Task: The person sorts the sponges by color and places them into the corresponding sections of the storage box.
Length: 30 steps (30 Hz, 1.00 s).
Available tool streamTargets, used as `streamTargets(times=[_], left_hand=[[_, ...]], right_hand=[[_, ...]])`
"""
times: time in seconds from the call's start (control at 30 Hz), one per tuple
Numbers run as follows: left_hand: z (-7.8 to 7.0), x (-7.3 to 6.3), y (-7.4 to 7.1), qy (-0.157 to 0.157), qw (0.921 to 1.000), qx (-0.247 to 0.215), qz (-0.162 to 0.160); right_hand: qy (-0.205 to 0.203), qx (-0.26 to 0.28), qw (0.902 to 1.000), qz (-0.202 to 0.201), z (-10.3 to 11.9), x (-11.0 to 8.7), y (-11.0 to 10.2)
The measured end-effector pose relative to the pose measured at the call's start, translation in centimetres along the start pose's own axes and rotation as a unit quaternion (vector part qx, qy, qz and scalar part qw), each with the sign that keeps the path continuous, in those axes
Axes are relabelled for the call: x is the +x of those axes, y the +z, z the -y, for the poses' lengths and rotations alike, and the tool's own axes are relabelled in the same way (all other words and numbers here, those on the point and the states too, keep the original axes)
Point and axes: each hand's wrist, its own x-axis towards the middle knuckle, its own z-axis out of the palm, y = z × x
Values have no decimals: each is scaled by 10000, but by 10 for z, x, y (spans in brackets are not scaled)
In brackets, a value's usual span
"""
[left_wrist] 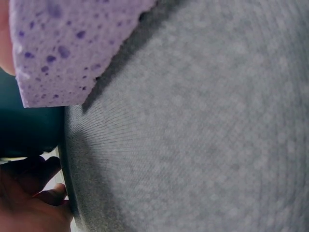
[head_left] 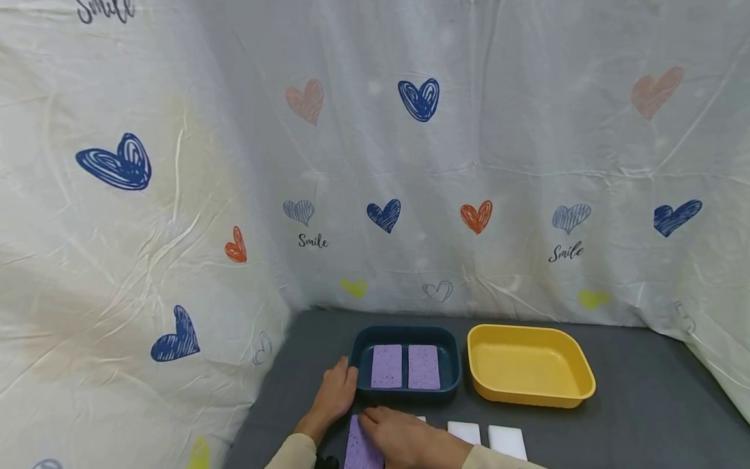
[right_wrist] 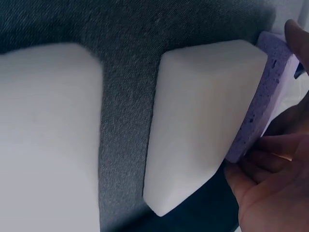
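At the left wall of a dark blue tray is my left hand, its fingers gripping the corner. Two purple sponges lie side by side inside that tray. My right hand pinches another purple sponge in front of the tray, thumb on one face and fingertips at the other in the right wrist view. The held sponge shows a pitted face in the left wrist view. Right beside it stands a white sponge block; my right hand covers most of that block in the head view.
A yellow tray stands right of the blue one, its inside bare. Two more white blocks lie in front of the trays, to the right of my right hand. A curtain printed with hearts closes off the grey table's back and left.
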Motion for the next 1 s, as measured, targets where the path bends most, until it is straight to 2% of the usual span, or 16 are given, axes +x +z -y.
streamTargets(times=[0.23, 0.43, 0.6, 0.73, 1.0], left_hand=[[-1, 1, -1, 65, 10000, 12, -29], [1, 2, 1, 91, 10000, 7, -36], [1, 1, 2, -16, 10000, -31, 3], [-1, 0, 1, 24, 10000, -15, -15], [-4, -1, -3, 45, 10000, -32, 2]], right_hand=[[54, -70, 10000, -45, 1, 0, 0], [-85, -205, 9995, -210, -2, 0, 3], [89, 142, 9999, -22, -4, -1, 2], [209, 283, 9994, 80, -6, -3, -1], [-73, 52, 9999, -52, -7, -9, -8]])
